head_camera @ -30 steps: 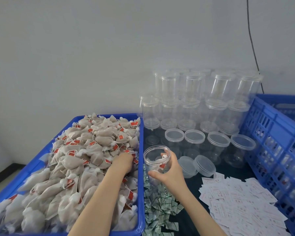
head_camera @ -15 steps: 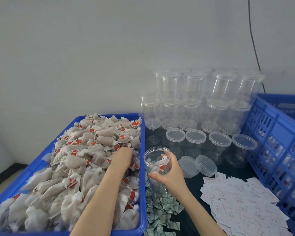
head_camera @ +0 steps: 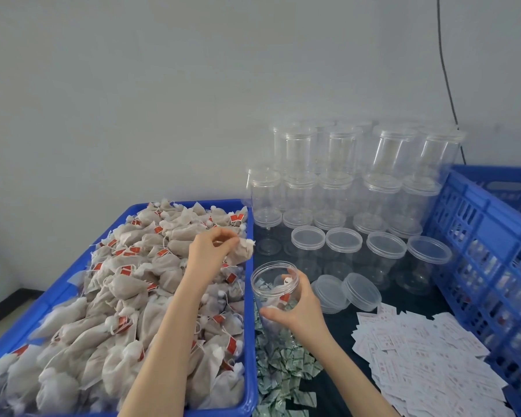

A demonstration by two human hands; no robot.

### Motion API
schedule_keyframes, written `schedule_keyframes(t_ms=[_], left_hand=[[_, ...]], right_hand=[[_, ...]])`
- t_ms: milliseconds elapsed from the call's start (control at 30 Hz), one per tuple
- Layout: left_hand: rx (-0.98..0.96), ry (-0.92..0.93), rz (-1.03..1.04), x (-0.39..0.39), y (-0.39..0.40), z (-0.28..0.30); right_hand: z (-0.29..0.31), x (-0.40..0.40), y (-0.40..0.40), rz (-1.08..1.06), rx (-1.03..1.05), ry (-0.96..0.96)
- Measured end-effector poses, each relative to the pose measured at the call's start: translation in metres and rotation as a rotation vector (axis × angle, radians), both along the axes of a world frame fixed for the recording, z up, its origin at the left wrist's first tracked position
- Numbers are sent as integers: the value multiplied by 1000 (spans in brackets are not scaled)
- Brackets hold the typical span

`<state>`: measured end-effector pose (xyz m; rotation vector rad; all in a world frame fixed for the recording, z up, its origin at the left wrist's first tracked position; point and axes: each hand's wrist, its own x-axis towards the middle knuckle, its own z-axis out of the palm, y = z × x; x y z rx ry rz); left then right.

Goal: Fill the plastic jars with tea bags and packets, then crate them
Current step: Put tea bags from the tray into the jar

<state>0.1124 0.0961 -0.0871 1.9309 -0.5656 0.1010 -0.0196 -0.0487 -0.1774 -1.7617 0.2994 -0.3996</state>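
My left hand [head_camera: 211,246] pinches a beige tea bag [head_camera: 243,251] and holds it above the right rim of the blue tray [head_camera: 250,326], which is heaped with tea bags [head_camera: 127,296]. My right hand [head_camera: 298,308] grips an open clear plastic jar [head_camera: 272,288], tilted, with a tea bag or two inside. The held tea bag hangs just up and left of the jar's mouth. Green-white folded packets [head_camera: 280,368] lie under the jar. White packets with red print [head_camera: 427,359] are spread at the right.
Stacked clear lidded jars [head_camera: 352,176] stand against the wall, with more lidded jars [head_camera: 385,245] in front. Two loose lids [head_camera: 346,293] lie beside my right hand. A blue slatted crate [head_camera: 491,266] holding filled jars stands at the far right. A black cable [head_camera: 445,70] runs down the wall.
My left hand has lifted out of the tea bag heap with one tea bag and moved right toward the jar. My right hand keeps hold of the jar.
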Motion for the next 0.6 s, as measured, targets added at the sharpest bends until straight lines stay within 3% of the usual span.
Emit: schedule_keyframes(t_ms=[233,467,600], left_hand=[[-238,25,-147,-14,-9,10],[142,-64,-419,-26,-25,-4],[158,-120,-293,-16,-25,-8]], right_hand=[[3,2,5,-3,-5,-8],[8,2,6,-18,34,-63],[7,2,6,-35,-5,-45]])
